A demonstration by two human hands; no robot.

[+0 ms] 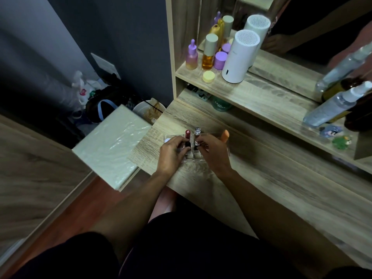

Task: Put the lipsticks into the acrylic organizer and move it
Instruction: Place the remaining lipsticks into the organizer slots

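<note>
Got both hands on the organizer (194, 153) now, left hand (173, 151) pinching the red lipstick (187, 137) and right hand (211, 151) gripping the clear-capped one (196, 134), seating them upright in the slots between my fingers so they shouldn't tip when I move it

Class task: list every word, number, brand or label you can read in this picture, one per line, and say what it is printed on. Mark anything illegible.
"Chan..." in pale script on the green jar under the shelf; the rest is blurred.
Red lipstick cap: a small pale mark, too blurred to read.
White humidifier: faint mark, illegible.
Black packaging under the shelf: white print, illegible.
</note>
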